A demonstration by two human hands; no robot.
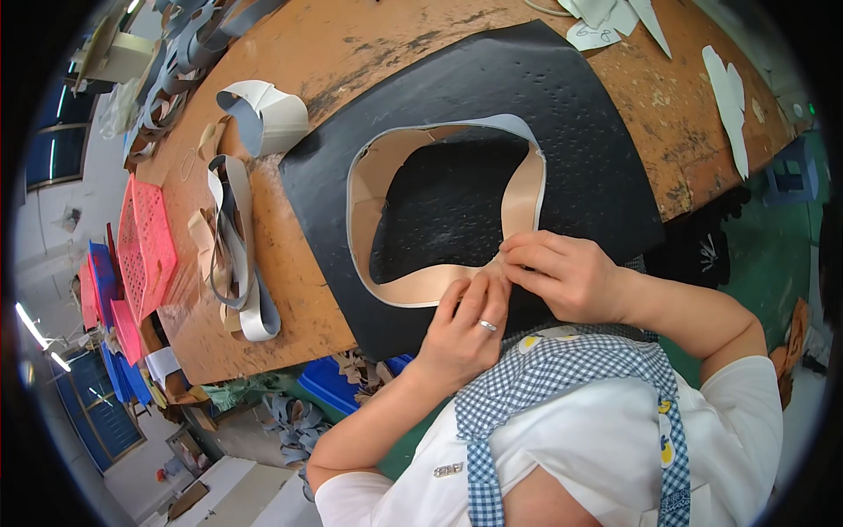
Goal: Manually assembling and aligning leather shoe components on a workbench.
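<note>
Pink baskets (pixel 145 241) crowd the bench's left edge, then a heap of grey and cream strips (pixel 235 263). Open wood shows between them and the black mat (pixel 562 105). I see the tan loop (pixel 522 198) lying on that mat; left hand (pixel 461 329) and right hand (pixel 562 272) both pinch its near edge together, fingertips touching. White offcuts (pixel 729 97) sit far right on the wooden bench (pixel 351 44).

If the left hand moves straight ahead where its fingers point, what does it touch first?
Likely the right hand: the left hand points up-right along the beige strip, fingertips already nearly meeting it.
</note>
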